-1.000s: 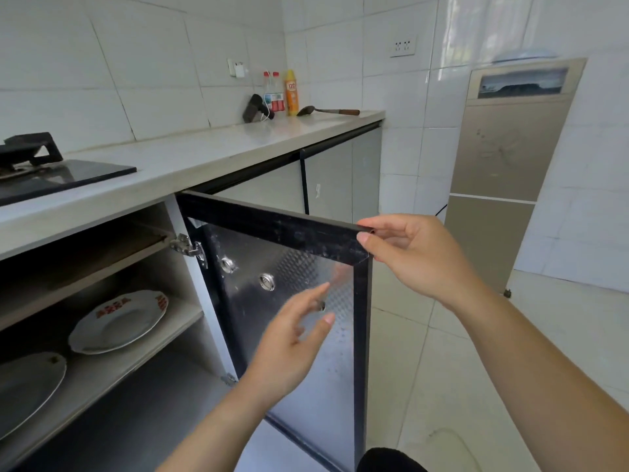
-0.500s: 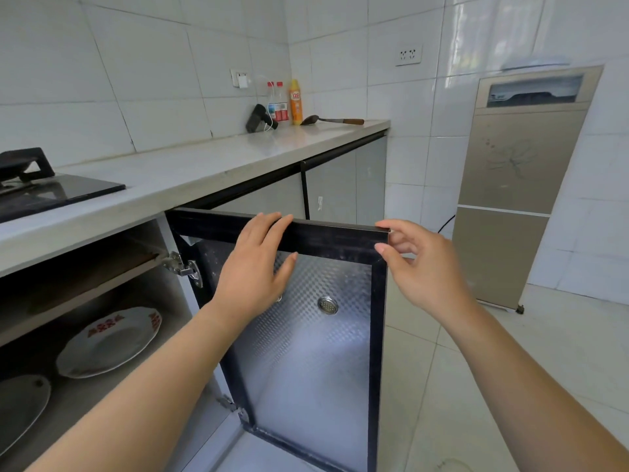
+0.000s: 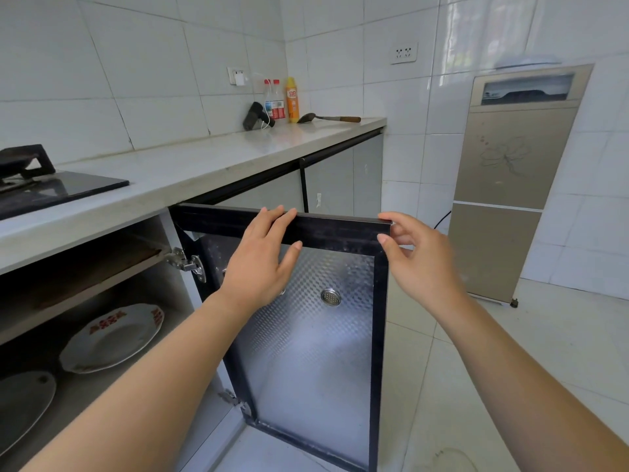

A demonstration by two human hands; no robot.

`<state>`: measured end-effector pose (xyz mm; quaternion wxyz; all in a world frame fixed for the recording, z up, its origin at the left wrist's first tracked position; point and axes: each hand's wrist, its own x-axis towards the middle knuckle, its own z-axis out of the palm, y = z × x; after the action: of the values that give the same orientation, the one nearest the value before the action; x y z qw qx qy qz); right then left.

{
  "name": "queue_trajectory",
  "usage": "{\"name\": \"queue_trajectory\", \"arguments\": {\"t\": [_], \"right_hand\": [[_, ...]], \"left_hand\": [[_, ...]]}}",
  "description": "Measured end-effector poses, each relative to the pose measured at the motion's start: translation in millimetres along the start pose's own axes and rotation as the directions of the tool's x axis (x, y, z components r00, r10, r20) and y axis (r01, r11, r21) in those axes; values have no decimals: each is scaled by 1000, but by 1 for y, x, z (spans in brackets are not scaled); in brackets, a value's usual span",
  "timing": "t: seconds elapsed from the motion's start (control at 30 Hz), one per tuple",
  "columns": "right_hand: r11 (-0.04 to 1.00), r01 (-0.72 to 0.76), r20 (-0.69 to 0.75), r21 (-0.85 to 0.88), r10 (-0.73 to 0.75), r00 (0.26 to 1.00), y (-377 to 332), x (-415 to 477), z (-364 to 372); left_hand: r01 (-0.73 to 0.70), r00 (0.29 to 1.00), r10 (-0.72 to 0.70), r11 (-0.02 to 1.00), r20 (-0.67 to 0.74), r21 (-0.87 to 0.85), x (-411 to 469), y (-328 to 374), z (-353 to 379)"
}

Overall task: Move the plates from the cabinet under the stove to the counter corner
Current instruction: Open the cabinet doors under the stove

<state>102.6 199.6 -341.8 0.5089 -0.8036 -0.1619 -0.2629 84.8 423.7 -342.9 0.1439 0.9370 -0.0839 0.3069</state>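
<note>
Open cabinet beneath the stove, seen from the head camera; the cabinet door stands swung outward on its hinge, its embossed metallic inner face and a round vent turned toward the viewer; the left hand lies flat against the inner side of the door's black top rail, fingers nearly straight with their tips at the upper edge and the thumb spread to the side on the rail's lower border, gripping nothing; the right hand pinches the free upper corner of the door between forefinger above and thumb below, the remaining fingers loosely bent behind the door's edge; inside the cabinet, on the lower shelf, a white plate with red pattern rests tilted toward the opening, and a second plain plate lies to its left, nearer the frame's edge, the two close together but whether touching cannot be told; neither hand touches either plate; above, the pale table runs to the tiled corner, where a black object, two clear bottles, a yellow bottle and a spatula are grouped; a beige floor-standing appliance stands against the right wall.
</note>
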Motion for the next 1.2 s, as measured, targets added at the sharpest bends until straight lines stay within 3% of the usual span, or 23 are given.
{"name": "queue_trajectory", "arguments": {"t": [0.23, 0.37, 0.5, 0.73, 0.87, 1.07, 1.2], "right_hand": [[996, 46, -43, 73, -43, 998, -17, -18, -7], [990, 121, -75, 75, -115, 991, -32, -35, -8], [978, 170, 44, 121, -177, 983, -45, -52, 13], [971, 99, 329, 219, -169, 929, -57, -74, 96], [962, 109, 513, 250, -227, 828, -74, -90, 152], [900, 271, 739, 341, -435, 515, -128, -134, 231], [887, 235, 761, 397, -462, 456, -171, -151, 273]], "left_hand": [[-112, 977, 106, 994, 185, 21, 1, -21, -35], [-68, 975, 50, 995, 215, 78, -20, -36, -53], [27, 969, -57, 991, 238, 127, -56, -53, -70], [224, 938, -277, 944, 211, 244, -131, -87, -123], [329, 901, -403, 876, 161, 354, -182, -107, -164], [509, 838, -536, 698, -105, 503, -251, -123, -228], [590, 801, -535, 623, -270, 514, -282, -133, -258]]}}
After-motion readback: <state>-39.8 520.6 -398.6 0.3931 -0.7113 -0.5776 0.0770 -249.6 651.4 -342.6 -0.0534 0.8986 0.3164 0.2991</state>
